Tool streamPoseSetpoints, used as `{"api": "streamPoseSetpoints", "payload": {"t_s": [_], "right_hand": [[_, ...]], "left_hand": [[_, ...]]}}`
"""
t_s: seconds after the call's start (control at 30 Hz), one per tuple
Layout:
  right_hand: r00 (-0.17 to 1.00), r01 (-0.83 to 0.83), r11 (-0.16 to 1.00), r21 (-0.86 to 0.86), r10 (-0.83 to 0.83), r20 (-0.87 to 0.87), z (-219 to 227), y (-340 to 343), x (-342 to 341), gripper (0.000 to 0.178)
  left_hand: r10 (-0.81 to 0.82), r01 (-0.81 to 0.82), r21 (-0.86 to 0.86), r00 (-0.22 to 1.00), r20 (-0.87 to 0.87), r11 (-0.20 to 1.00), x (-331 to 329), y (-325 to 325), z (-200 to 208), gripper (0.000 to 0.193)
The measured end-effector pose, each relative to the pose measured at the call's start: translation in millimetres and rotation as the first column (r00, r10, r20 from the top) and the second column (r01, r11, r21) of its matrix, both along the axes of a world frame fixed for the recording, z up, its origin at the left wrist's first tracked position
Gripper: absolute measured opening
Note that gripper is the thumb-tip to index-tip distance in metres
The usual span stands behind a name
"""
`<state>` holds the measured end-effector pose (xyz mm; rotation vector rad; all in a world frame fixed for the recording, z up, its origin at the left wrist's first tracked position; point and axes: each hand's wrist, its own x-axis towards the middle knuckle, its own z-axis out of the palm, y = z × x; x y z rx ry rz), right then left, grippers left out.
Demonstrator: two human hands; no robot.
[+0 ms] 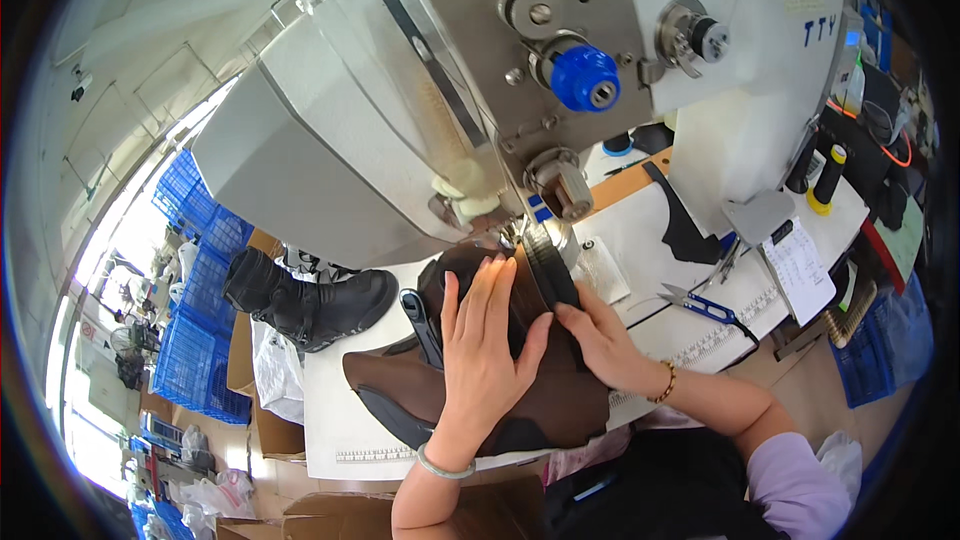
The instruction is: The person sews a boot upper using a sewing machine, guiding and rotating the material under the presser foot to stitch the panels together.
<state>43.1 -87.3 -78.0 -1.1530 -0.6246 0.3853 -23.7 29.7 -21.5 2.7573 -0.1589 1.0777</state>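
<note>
A brown and black shoe upper [400, 385], apparently for a boot, lies on the white machine table with its far part under the head of a large sewing machine [330, 130]. Flat on the upper rests my left hand [482, 340], fingers stretched away from me, thumb apart, fingertips close to the needle area. My right hand [608, 345] grips the piece's black right edge [550, 270], thumb on top; some of its fingers are hidden. The needle and the stitching point are too obscured to make out.
A finished black boot [325, 305] lies at the left of the table. To the right are blue-handled scissors [700, 305], a black cut piece [680, 220], a written paper sheet [800, 270] and a thread cone [827, 180]. Blue crates [200, 340] stand beyond the left side.
</note>
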Motion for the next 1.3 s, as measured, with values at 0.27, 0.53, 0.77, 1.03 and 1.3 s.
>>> {"api": "streamPoseSetpoints", "payload": {"t_s": [0.27,0.53,0.77,1.03,1.3], "right_hand": [[0.993,0.036,0.998,0.050,-0.042,0.110,2,-8,-6,0.021],[0.982,-0.116,0.990,0.081,0.127,-0.137,-11,-5,9,0.020],[0.979,-0.161,0.985,0.055,0.167,-0.118,4,-13,7,0.020],[0.984,-0.147,0.985,0.089,0.155,-0.087,-12,-7,8,0.019],[0.985,-0.112,0.992,0.053,0.118,-0.126,-13,-10,10,0.017]], "left_hand": [[0.069,-0.068,0.090,0.997,-0.015,0.994,2,3,11,0.045],[-0.035,0.035,0.036,0.999,-0.014,0.999,9,3,3,0.038],[-0.003,0.001,-0.050,1.000,-0.025,0.999,7,3,14,0.038],[0.055,-0.057,0.038,0.998,0.037,0.998,10,-4,5,0.039],[0.057,-0.057,-0.026,0.998,0.017,0.998,10,-11,7,0.036]]}}
